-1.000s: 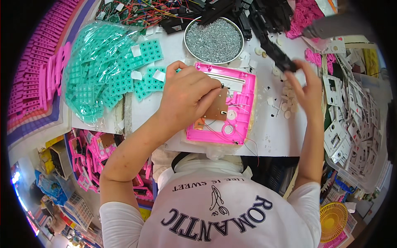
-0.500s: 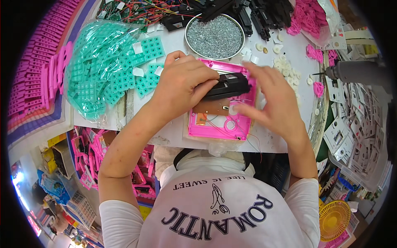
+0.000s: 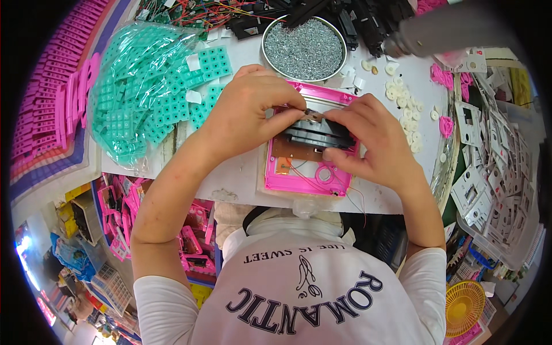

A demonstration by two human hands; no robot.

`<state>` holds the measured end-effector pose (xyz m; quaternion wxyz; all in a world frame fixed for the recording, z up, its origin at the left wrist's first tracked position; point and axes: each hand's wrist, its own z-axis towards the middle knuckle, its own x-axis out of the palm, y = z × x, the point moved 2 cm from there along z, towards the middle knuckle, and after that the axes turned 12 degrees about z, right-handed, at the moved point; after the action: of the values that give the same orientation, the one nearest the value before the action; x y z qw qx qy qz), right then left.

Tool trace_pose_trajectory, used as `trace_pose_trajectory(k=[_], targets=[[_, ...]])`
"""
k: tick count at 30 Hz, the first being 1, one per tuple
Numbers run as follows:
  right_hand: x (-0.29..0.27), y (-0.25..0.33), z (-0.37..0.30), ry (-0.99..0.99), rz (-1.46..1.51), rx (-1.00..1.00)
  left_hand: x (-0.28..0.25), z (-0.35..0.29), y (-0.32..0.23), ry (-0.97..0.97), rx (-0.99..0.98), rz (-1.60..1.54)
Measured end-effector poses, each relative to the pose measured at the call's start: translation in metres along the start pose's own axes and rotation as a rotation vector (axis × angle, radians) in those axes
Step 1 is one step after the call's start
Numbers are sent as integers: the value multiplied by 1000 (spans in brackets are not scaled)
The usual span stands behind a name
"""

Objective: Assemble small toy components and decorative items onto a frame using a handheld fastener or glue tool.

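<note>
A pink plastic casing (image 3: 280,183) lies in front of me, with a brown circuit board (image 3: 296,150), thin wires and a round opening in its near half. Over its middle a long black plastic part (image 3: 319,135) is tilted. My left hand (image 3: 248,109) pinches at the far left edge of this part with thumb and forefinger; the fingertips partly hide what they grip. My right hand (image 3: 371,138) holds the right end of the part between thumb and fingers.
A round metal bowl of small screws (image 3: 305,49) stands beyond the casing. On the left lies a clear bag of green keypads (image 3: 138,92). White discs (image 3: 405,106) are scattered at the right. A grey power screwdriver (image 3: 454,33) hangs at the upper right. White panels (image 3: 500,184) fill a bin.
My right hand has closed in on the black part, which has tilted and shows a different side. The screwdriver has swung away from me and to the left.
</note>
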<state>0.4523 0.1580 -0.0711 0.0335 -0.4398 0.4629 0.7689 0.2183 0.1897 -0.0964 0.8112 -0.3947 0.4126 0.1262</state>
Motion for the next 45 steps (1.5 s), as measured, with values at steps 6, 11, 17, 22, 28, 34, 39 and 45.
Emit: trace_pose_trajectory(k=[6, 11, 17, 22, 28, 34, 39, 45], targets=[[12, 2, -5, -102, -35, -79, -8, 18, -4, 215, 109, 135], [11, 1, -4, -101, -71, -110, -10, 31, -4, 338, 196, 124], [10, 1, -3, -86, -85, -122, -10, 40, -11, 388, 277, 266], [9, 3, -3, -60, -82, -104, -11, 41, -21, 367, 305, 370], [9, 6, -2, -37, -85, -92, -12, 27, -29, 336, 255, 361], [10, 11, 2, 48, -118, -73, -13, 11, -27, 258, 155, 207], [10, 19, 9, 106, -169, -76, -5, -21, -33, 102, -106, 55], [9, 21, 9, 122, -193, -76, -4, -6, -14, 313, -400, -153]])
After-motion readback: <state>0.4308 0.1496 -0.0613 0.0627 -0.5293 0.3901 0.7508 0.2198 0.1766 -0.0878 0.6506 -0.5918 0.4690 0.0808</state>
